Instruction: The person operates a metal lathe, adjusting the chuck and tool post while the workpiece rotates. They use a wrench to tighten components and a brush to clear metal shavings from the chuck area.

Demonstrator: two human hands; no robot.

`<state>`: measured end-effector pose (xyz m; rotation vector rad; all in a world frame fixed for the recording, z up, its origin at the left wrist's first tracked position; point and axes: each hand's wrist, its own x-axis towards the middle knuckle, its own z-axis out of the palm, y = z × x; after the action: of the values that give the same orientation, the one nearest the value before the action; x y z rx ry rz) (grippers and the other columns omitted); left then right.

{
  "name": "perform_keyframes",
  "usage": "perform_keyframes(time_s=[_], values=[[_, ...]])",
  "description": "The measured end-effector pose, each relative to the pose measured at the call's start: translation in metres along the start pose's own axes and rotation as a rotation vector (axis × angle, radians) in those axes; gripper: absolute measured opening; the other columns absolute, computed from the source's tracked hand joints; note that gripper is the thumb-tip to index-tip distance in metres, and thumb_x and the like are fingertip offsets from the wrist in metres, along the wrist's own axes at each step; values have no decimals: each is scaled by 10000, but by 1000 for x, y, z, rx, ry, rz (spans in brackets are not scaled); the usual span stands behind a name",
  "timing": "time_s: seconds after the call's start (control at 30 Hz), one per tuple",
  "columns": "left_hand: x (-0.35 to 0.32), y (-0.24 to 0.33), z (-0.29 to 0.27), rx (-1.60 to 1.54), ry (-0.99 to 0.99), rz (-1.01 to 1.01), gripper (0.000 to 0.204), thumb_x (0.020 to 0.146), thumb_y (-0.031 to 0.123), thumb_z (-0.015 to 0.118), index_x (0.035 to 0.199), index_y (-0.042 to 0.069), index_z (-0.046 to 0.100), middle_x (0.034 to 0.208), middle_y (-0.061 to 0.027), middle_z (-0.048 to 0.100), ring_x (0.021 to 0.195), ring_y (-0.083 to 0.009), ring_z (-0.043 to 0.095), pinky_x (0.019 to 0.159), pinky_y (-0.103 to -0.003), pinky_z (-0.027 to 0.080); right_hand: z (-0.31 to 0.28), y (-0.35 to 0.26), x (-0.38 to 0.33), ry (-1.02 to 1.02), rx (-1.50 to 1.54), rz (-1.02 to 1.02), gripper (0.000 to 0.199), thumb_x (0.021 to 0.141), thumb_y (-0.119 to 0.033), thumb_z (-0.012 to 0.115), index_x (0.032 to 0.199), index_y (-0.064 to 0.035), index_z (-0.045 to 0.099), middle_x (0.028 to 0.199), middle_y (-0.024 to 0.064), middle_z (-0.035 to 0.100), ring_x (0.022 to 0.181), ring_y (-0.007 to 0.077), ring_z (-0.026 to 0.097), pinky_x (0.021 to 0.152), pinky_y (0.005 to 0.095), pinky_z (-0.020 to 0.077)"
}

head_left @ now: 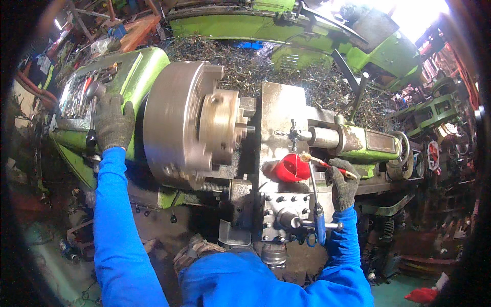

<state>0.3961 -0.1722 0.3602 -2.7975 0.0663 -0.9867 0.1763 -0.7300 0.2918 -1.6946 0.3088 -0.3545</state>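
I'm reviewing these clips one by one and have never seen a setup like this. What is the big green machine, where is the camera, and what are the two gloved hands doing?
The camera sits on the person's head and looks down, so the blue sleeves rising from the lower edge are their own arms. The green machine is a metal lathe; its round steel chuck looks blurred, probably spinning. The left hand, in a grey glove, rests on a lever at the headstock. The right hand holds a small brush beside a red cup on the carriage. A drill bit points toward the chuck. Curled metal shavings lie heaped behind.

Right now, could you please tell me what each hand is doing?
Left hand: closed around a lever on the lathe headstock.
Right hand: holding a red-handled brush.
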Motion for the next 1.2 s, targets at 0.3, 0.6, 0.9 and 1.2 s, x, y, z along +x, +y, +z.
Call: perform_keyframes(time_s=[0.3,0.6,0.9,1.2], values=[[-3,-3,2,-28,-83,-50,271,948,313,664,1088,83,641,1233,-176,607,1223,-388,576,1091,-528,434,11,-7,3,-178,-369,-128,157,914,-24,737,1065,-30,781,1010,52,752,960,147,684,854,311,550],[1,1,2,42,30,51,264,951,314,632,1058,74,655,1164,-151,620,1232,-356,585,1176,-534,392,-5,46,42,58,-514,-348,203,989,-163,705,1138,-25,706,804,39,667,644,115,631,515,279,491],[0,-1,2,53,27,39,266,948,309,631,1063,71,661,1173,-136,631,1297,-341,548,1210,-526,361,71,-4,91,-136,30,89,199,988,-131,721,1155,-22,720,806,25,716,608,92,620,522,250,497],[0,2,-1,67,-15,-4,304,953,345,632,1087,72,651,1250,-185,588,1245,-399,578,1193,-526,382,92,-5,101,-268,-115,-28,204,1001,-141,718,1158,-12,732,922,70,769,829,113,717,714,273,580]])
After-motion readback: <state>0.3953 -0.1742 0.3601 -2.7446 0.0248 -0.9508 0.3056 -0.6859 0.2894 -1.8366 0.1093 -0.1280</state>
